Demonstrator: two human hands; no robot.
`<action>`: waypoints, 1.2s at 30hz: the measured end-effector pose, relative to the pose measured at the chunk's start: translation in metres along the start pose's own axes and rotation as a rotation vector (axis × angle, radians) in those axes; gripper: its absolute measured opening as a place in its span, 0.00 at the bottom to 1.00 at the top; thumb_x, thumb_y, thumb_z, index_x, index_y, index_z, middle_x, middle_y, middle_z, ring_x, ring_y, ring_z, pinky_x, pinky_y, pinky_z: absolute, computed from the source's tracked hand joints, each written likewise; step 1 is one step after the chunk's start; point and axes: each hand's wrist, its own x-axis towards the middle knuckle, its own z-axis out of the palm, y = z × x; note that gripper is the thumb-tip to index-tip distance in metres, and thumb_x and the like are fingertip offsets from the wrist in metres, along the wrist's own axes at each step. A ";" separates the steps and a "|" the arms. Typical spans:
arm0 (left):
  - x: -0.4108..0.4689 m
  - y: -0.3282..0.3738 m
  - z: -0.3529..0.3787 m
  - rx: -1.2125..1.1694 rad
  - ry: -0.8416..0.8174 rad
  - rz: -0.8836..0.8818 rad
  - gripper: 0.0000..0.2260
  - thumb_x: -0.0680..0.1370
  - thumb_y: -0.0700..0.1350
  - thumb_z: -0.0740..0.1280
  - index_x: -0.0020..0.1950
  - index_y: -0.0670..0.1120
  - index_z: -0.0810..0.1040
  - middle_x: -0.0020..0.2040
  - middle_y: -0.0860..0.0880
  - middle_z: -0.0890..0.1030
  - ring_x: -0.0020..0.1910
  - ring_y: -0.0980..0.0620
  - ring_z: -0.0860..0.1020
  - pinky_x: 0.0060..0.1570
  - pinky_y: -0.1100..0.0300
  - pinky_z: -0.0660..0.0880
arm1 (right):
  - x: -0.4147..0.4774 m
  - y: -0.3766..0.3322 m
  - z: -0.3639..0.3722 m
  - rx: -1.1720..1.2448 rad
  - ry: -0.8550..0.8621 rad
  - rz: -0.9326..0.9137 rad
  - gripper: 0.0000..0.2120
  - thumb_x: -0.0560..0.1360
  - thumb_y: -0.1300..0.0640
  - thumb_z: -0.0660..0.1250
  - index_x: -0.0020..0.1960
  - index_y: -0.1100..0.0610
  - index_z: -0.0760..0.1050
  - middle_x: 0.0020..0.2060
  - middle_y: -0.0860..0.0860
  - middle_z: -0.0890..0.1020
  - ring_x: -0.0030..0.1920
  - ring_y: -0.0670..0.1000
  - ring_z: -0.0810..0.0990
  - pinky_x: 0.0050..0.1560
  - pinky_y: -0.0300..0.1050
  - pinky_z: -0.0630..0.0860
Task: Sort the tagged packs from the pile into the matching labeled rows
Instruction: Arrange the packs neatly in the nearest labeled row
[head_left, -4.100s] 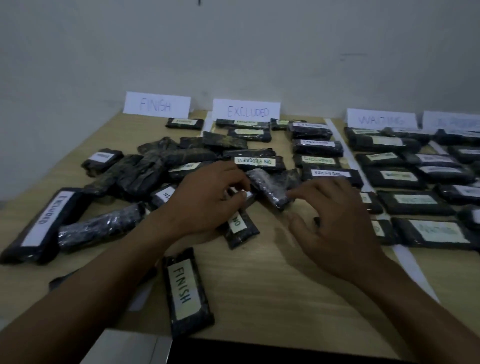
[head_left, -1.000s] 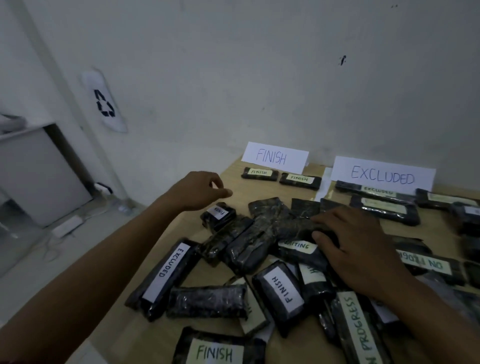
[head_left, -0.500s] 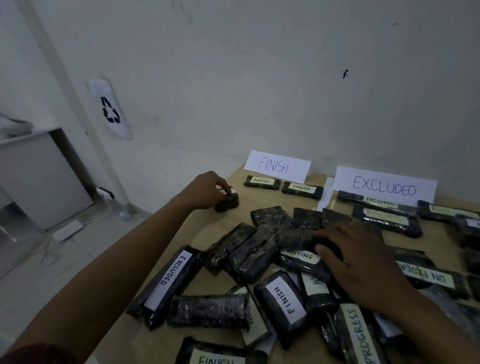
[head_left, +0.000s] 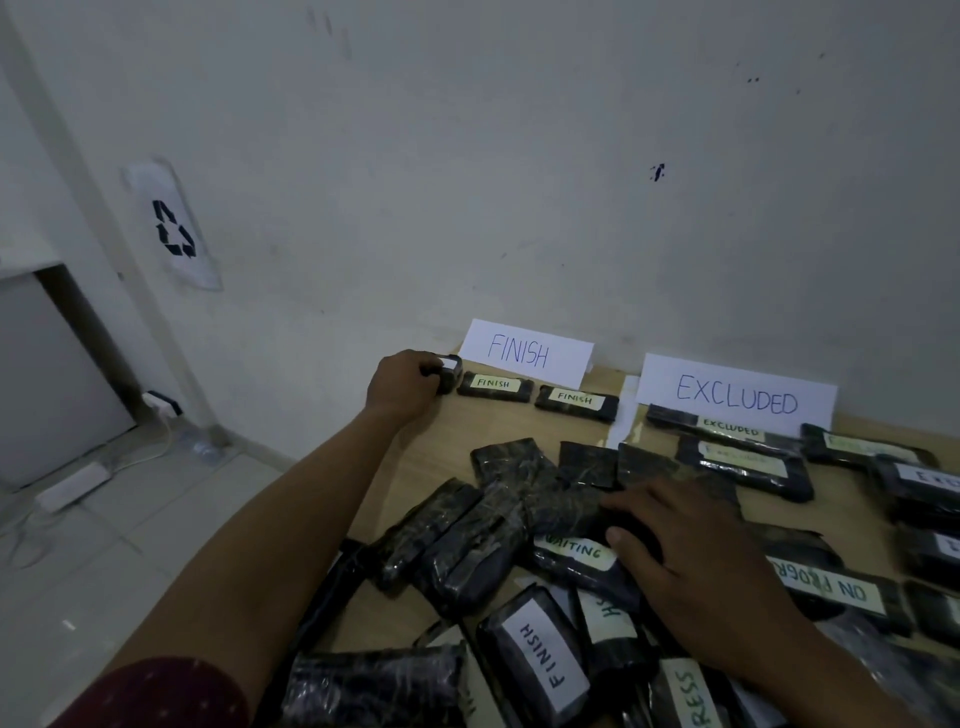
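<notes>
My left hand (head_left: 402, 384) is at the table's far left corner, shut on a small black pack (head_left: 450, 370) with a white tag. It holds the pack just left of two FINISH packs (head_left: 495, 385) lying below the FINISH sign (head_left: 525, 353). My right hand (head_left: 691, 551) lies palm down on the pile (head_left: 498, 525) of black wrapped packs, fingers spread over a dark pack beside one tagged WAITING (head_left: 576, 552). Whether it grips anything is hidden. An EXCLUDED sign (head_left: 735, 397) heads a row of EXCLUDED packs (head_left: 727, 428) to the right.
The wooden table (head_left: 452, 441) ends close to my left hand, with tiled floor, a power strip (head_left: 70, 488) and cables below. The white wall stands right behind the signs. More packs tagged FINISH (head_left: 540, 660) and ON PROGRESS (head_left: 831, 587) lie near me.
My left hand picked a small pack off the pile's left side and carried it away to the FINISH row by the wall. My right hand stayed on the pile.
</notes>
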 end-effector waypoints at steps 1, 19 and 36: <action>0.002 -0.001 0.002 -0.001 -0.003 0.006 0.13 0.74 0.39 0.66 0.57 0.48 0.82 0.59 0.48 0.81 0.57 0.47 0.77 0.52 0.63 0.68 | 0.000 0.000 0.000 0.007 -0.003 0.003 0.23 0.75 0.38 0.45 0.65 0.40 0.68 0.57 0.38 0.69 0.59 0.43 0.66 0.58 0.41 0.63; -0.079 -0.001 -0.064 -0.030 -0.139 0.186 0.06 0.75 0.45 0.71 0.51 0.50 0.81 0.51 0.51 0.81 0.49 0.56 0.79 0.46 0.66 0.72 | -0.001 -0.007 -0.006 0.020 0.140 -0.080 0.23 0.75 0.40 0.49 0.59 0.47 0.76 0.53 0.43 0.77 0.55 0.46 0.70 0.51 0.42 0.62; -0.208 -0.033 -0.122 0.162 -0.359 -0.122 0.21 0.72 0.60 0.70 0.60 0.53 0.75 0.49 0.51 0.80 0.44 0.55 0.78 0.46 0.59 0.75 | -0.018 -0.043 0.010 0.006 0.046 -0.224 0.16 0.78 0.48 0.61 0.62 0.51 0.75 0.56 0.47 0.74 0.57 0.49 0.69 0.56 0.46 0.69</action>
